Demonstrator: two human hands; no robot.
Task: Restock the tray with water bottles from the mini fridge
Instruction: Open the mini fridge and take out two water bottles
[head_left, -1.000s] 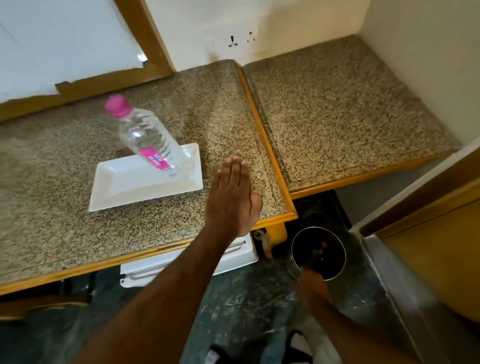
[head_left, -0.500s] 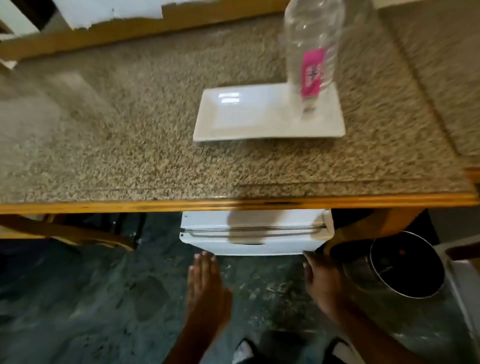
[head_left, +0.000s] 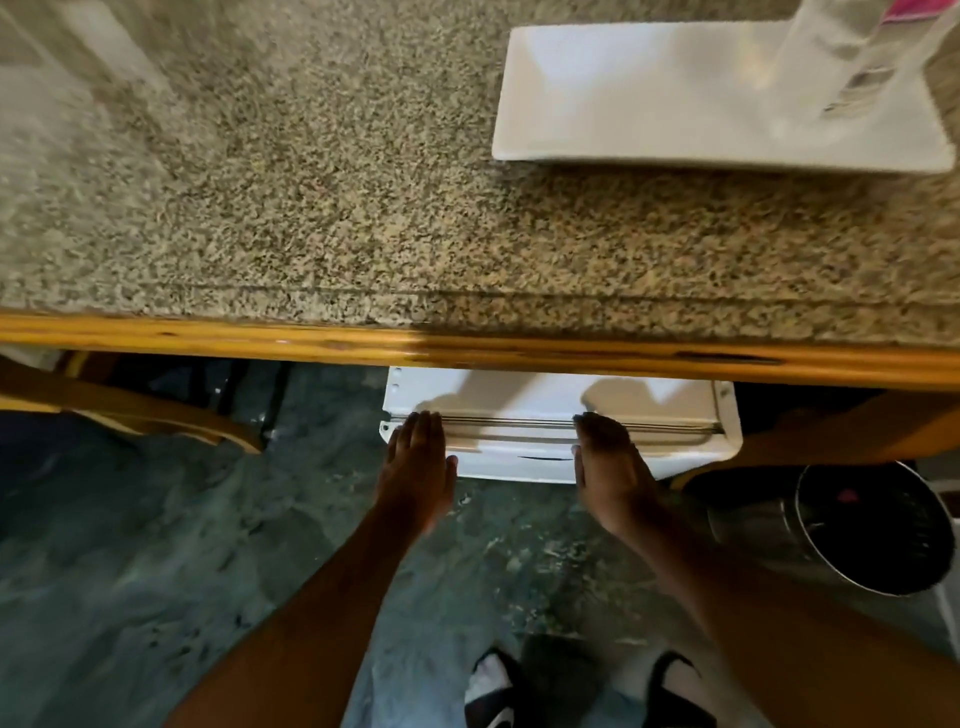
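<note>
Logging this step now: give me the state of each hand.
Left hand: open, fingers flat, holding nothing, at the mini fridge top.
Right hand: open, holding nothing, on the same fridge front.

Your single head camera looks steeply down from above the counter (head_left: 311, 208) edge, close in, with the counter filling the upper half and the floor (head_left: 130, 545) below.

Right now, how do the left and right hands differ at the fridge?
The left hand lies flat, fingers straight, at the left end of the mini fridge top; the right hand sits nearer its middle, fingers slightly curled. The left hand's fingertips reach the metal bar; so do the right's. Both are open, palms down, holding nothing.
</note>
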